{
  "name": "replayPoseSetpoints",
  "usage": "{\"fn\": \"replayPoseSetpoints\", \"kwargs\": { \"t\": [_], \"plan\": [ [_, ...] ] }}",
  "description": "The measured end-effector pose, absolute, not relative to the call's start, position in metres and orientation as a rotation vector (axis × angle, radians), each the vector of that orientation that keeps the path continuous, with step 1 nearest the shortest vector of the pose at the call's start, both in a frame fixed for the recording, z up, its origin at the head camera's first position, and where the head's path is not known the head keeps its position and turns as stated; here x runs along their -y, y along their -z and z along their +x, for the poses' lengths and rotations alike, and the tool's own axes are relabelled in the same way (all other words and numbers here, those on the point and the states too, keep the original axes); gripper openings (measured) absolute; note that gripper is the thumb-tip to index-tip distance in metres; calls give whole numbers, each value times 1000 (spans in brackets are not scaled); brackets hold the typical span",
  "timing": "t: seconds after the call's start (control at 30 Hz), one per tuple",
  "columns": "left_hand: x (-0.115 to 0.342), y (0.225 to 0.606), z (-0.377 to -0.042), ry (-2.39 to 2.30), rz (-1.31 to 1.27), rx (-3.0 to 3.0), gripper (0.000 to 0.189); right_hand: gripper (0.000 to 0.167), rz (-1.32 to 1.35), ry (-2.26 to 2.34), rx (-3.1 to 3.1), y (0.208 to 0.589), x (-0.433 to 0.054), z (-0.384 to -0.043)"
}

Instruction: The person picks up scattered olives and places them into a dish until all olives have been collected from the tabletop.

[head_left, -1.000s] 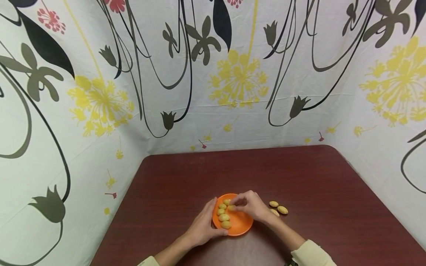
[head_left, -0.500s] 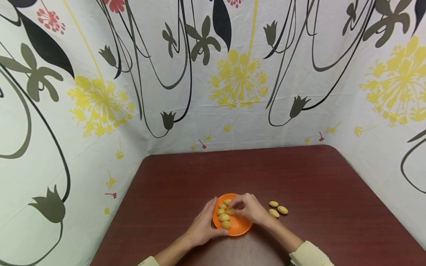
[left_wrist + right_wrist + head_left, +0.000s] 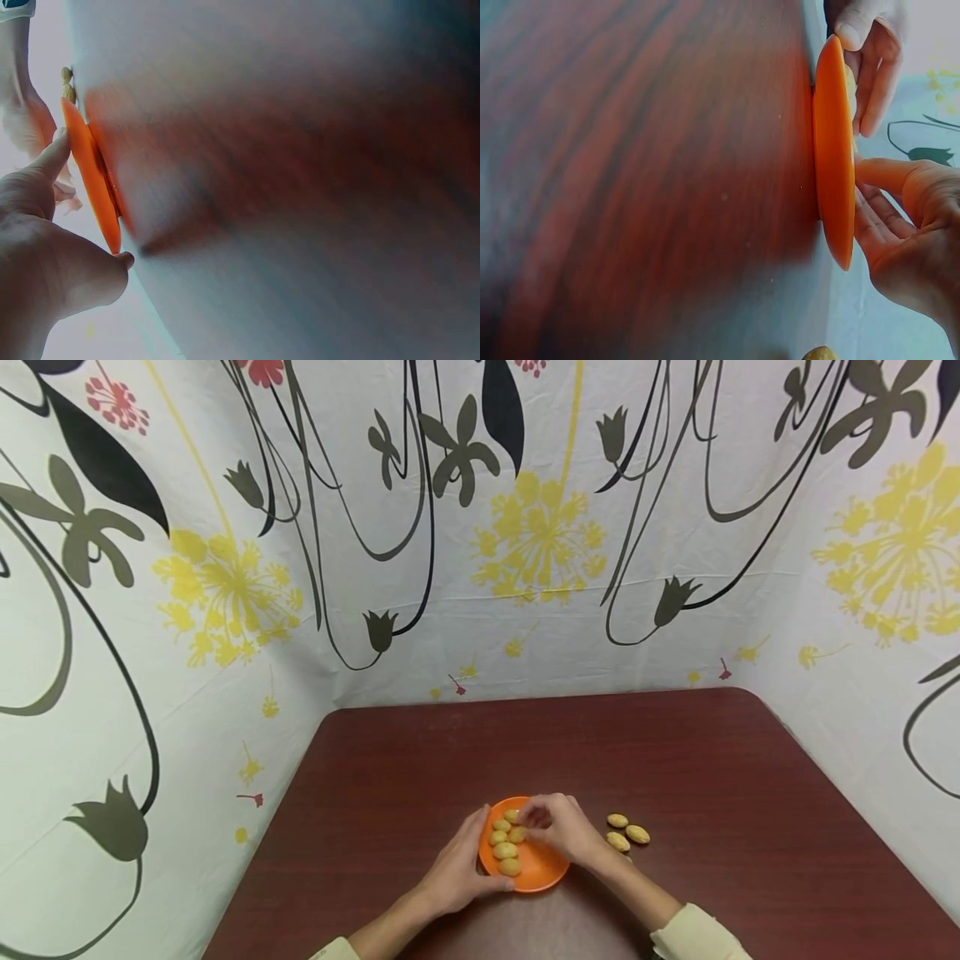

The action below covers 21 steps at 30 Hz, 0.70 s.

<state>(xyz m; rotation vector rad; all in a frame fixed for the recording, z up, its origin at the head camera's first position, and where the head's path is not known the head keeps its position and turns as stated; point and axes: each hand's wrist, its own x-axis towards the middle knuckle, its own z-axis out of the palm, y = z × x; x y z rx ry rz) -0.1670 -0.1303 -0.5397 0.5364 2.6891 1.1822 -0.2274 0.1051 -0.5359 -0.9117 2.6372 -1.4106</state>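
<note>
My left hand (image 3: 463,863) grips the left side of an orange plate (image 3: 542,865), with the thumb at its near rim and the fingers along its far left edge. Several yellowish oval nuts (image 3: 506,851) lie in a curved row on the plate's left half. One more nut (image 3: 517,834) sits just right of that row, at the fingertips of my right hand (image 3: 564,829). Those fingers are parted above the plate, the index finger lifted off this nut. In the right wrist view the plate (image 3: 834,154) is edge-on and hides most of the nuts.
To the right of the plate, several loose nuts (image 3: 637,834) lie on the dark red-brown table (image 3: 420,752), one partly hidden by my right forearm. A patterned white cloth (image 3: 540,643) hangs behind and on both sides of the table.
My right hand has brought a nut down beside the row, and its fingers have parted from it. The left hand and the plate have stayed in place.
</note>
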Motion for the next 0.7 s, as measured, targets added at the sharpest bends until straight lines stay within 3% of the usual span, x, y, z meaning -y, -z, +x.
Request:
{"fn": "replayPoseSetpoints", "kwargs": {
  "t": [0.7],
  "plan": [
    [130, 539, -167, -1183, 541, -2686, 119, 15, -898, 1435, -2700, 537, -102, -227]
  ]
}}
